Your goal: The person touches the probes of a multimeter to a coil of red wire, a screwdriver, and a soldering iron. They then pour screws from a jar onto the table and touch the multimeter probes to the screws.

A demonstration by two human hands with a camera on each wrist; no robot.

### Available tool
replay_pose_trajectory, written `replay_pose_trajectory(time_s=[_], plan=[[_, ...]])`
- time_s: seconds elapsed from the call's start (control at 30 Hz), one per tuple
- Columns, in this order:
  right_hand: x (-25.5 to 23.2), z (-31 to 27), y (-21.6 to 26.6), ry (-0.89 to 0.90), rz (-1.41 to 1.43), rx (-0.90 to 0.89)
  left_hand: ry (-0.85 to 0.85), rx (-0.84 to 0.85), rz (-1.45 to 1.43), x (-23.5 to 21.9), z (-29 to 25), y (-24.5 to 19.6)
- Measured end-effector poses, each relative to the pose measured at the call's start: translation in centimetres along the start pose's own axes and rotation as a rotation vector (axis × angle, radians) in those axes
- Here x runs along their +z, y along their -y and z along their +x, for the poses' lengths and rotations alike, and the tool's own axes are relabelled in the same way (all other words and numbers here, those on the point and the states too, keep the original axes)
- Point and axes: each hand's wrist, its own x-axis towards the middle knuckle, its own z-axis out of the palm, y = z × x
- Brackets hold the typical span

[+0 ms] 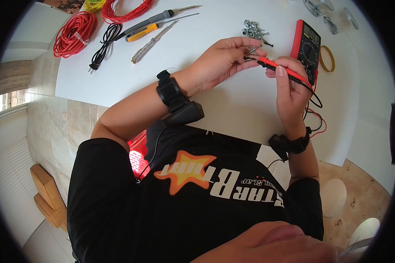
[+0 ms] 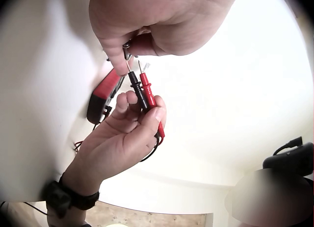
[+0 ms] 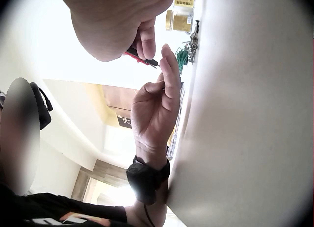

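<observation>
My left hand [image 1: 217,63] pinches a small silver screw [image 2: 126,51] between thumb and fingers. My right hand [image 1: 292,85] grips a red probe [image 1: 270,62] and a black probe [image 1: 289,77] side by side, tips pointing at the left hand. In the left wrist view the black probe's tip is at the screw's lower end; whether it touches, I cannot tell. The red probe's tip stands slightly apart. Beyond the hands lies a pile of screws [image 1: 253,30]. A red and black multimeter [image 1: 309,48] is just past my right hand.
Red wire coils [image 1: 77,33], a soldering iron [image 1: 149,23], a yellow-handled screwdriver [image 1: 141,33] and a clear-handled one [image 1: 145,49] lie at the left of the white table [image 1: 118,83]. Right of the multimeter is a tape ring [image 1: 327,59]; jars [image 1: 350,18] with screws stand at the far right.
</observation>
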Motion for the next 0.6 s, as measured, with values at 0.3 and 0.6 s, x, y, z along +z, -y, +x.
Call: replay_pose_trajectory(time_s=[0.3, 0.6], plan=[[0.00, -0.01, -0.07, 0.012, 0.020, -0.061, -0.017, -0.007, -0.018, -0.22, 0.04, 0.09], [0.34, -0.04, -0.19, 0.054, 0.013, -0.090, 0.003, -0.022, 0.000, -0.31, -0.12, 0.05]])
